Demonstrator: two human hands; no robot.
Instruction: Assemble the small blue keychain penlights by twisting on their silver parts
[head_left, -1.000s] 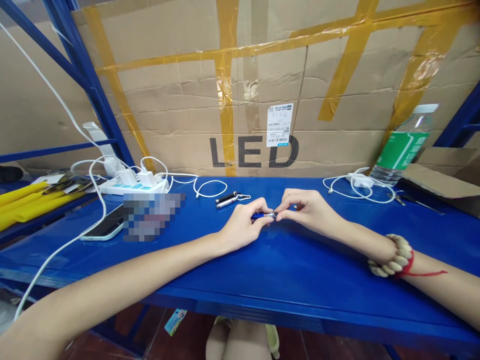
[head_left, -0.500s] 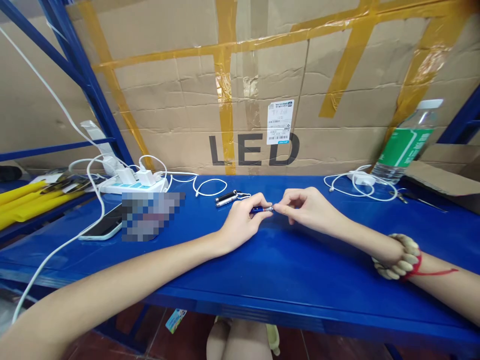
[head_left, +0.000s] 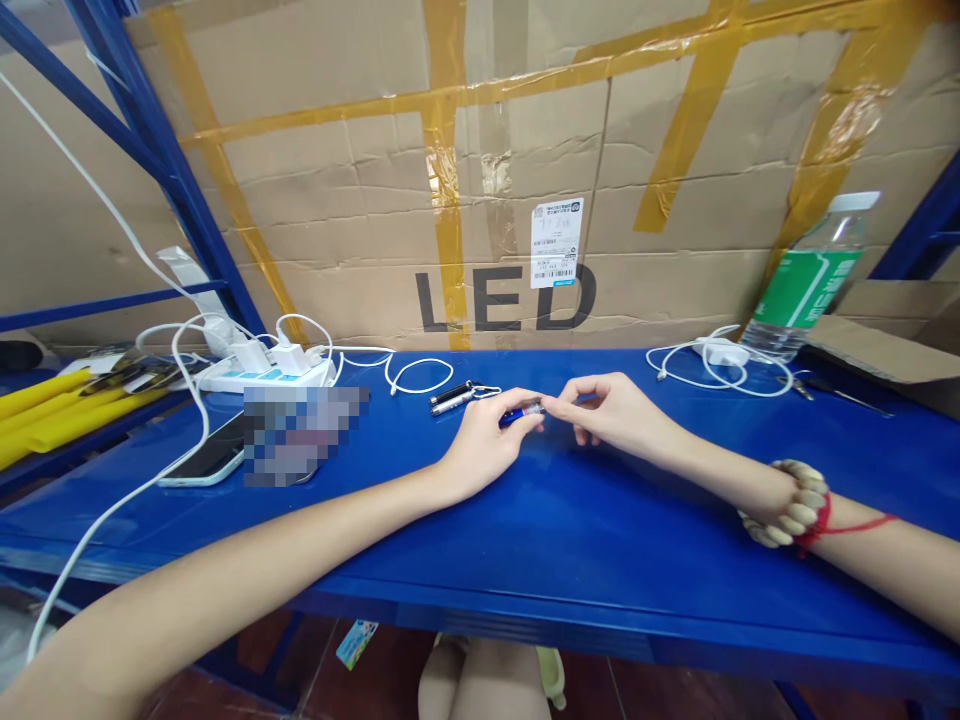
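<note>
A small blue pen-like tube [head_left: 516, 414] with a silvery end lies across the fingers of my left hand [head_left: 484, 450]. That hand pinches it between thumb and forefinger just above the blue table. My right hand [head_left: 611, 415] has its thumb and forefinger closed at the tube's silvery right end; the fingertips hide the very tip. Behind my left hand, a black slim tube [head_left: 450, 391] and a silver slim tube [head_left: 454, 402] lie side by side on the tabletop, with a small metal clasp [head_left: 487, 391] at their right end.
Left on the table are a phone [head_left: 206, 455], a blurred-out item [head_left: 304, 437] and a power strip [head_left: 262, 378] with white cables. A water bottle [head_left: 806, 280], a coiled white cable [head_left: 724, 355] and tweezers [head_left: 855, 400] sit right. A large cardboard box [head_left: 337, 220] stands behind.
My right fingertips have shifted slightly left along the tube's silvery end, showing its tip less. My left hand keeps its hold. The view has shifted slightly.
</note>
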